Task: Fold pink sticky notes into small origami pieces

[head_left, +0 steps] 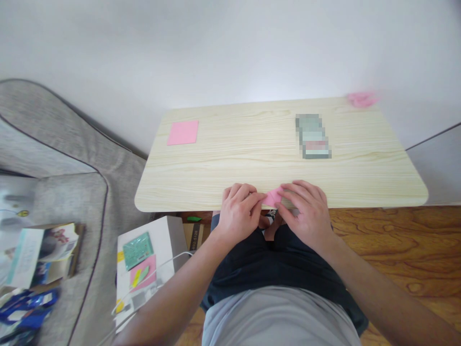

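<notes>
Between my two hands, at the front edge of the pale wooden table (230, 158), is a small folded piece of pink paper (272, 197). My left hand (240, 206) pinches its left end with thumb and forefinger, the other fingers curled beside it. On the other side, the fingertips and thumb of my right hand (306, 209) close on the paper's right end. My fingers cover both ends, so its full shape is partly hidden.
A flat pink sheet (183, 132) lies at the table's back left. A pixelated phone-like object (313, 136) is right of the middle, and a pink bundle (362, 99) sits at the back right corner. Left below stands a white box (165, 235) with packets and a cable; beyond is a grey sofa (118, 187).
</notes>
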Tool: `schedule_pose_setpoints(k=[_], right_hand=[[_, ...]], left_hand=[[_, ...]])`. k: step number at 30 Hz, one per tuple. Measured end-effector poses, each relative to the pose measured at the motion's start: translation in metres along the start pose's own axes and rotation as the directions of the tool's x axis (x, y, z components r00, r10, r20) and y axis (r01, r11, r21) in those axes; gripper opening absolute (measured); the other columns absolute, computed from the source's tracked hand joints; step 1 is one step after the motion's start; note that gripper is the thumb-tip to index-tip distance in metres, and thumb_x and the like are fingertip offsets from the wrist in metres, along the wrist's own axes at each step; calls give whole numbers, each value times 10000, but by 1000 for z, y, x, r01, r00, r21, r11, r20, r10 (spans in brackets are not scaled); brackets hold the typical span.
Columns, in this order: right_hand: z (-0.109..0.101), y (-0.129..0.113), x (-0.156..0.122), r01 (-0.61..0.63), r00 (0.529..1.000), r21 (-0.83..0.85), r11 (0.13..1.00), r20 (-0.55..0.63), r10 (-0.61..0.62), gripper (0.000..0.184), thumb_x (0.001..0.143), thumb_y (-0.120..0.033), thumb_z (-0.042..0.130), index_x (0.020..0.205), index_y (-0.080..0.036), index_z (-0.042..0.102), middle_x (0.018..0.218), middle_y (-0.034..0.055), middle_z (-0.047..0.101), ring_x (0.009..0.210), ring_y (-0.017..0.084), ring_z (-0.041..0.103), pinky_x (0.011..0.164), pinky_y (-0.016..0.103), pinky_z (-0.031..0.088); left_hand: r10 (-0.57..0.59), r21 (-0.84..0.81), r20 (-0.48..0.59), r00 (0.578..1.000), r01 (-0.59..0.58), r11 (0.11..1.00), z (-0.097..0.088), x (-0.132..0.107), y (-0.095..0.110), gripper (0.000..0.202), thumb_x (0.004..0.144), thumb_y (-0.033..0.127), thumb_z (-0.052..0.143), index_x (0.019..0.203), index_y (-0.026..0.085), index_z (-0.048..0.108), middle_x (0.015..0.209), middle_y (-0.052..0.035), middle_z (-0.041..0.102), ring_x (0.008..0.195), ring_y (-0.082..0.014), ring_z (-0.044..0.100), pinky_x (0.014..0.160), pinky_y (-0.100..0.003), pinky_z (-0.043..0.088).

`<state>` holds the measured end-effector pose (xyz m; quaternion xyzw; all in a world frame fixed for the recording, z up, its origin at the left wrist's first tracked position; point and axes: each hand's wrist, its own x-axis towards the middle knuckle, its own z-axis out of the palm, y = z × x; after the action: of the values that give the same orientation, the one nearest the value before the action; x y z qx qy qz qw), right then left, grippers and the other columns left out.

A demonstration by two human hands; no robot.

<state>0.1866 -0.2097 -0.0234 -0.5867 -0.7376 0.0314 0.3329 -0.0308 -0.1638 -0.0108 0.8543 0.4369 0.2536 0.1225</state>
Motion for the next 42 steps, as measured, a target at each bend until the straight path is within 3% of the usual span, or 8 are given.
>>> schedule_pose_setpoints(k=[18, 29, 33, 37, 42], right_hand=[[-3, -3, 0, -4, 999, -45, 999, 37, 6, 253, 964, -336, 691, 1209, -279, 715, 1347, 32, 721, 1307, 306, 588, 1108, 492, 405], [-2, 1, -8, 48, 998, -5, 999, 27, -48, 360, 885, -381, 778, 1226, -279, 722, 1370, 61, 704, 1316, 349, 578, 1128, 540, 408], [-3, 4, -11, 82, 996, 44, 996, 16, -83, 290, 876, -256, 773, 1159, -318, 757, 1313, 34, 728, 1275, 320, 608, 1095, 518, 447], [-3, 7, -11, 102, 995, 125, 987, -17, -101, 276, 887, -189, 752, 1120, -335, 773, 1207, 13, 769, 1208, 292, 639, 1069, 511, 475], [-10, 1, 8, 34, 999, 346, 938, -10, -33, 220, 953, -187, 679, 1115, -306, 769, 1072, 23, 789, 1114, 250, 679, 1034, 456, 516]], left_hand=[[-19, 1, 1, 1000, 19, 1000, 2, 0, 1, 260, 974, 157, 562, 1093, 274, 762, 1063, -61, 696, 1043, -242, 568, 939, -434, 401], [47, -17, -47, 998, -47, 999, 5, -9, 1, 216, 946, 229, 628, 1123, 256, 748, 1112, -62, 728, 1070, -248, 604, 991, -451, 403], [86, -41, -65, 994, -89, 995, 6, -15, 1, 214, 904, 298, 700, 1105, 241, 745, 1104, -67, 737, 1073, -257, 618, 995, -456, 413], [86, -89, -114, 990, -96, 991, 6, -14, 1, 127, 914, 254, 702, 1030, 254, 751, 1049, -40, 750, 1039, -234, 624, 989, -443, 422], [9, -306, -115, 993, -44, 951, 2, 3, 6, 77, 944, 250, 678, 978, 229, 744, 1001, -46, 751, 1011, -218, 633, 964, -408, 460]])
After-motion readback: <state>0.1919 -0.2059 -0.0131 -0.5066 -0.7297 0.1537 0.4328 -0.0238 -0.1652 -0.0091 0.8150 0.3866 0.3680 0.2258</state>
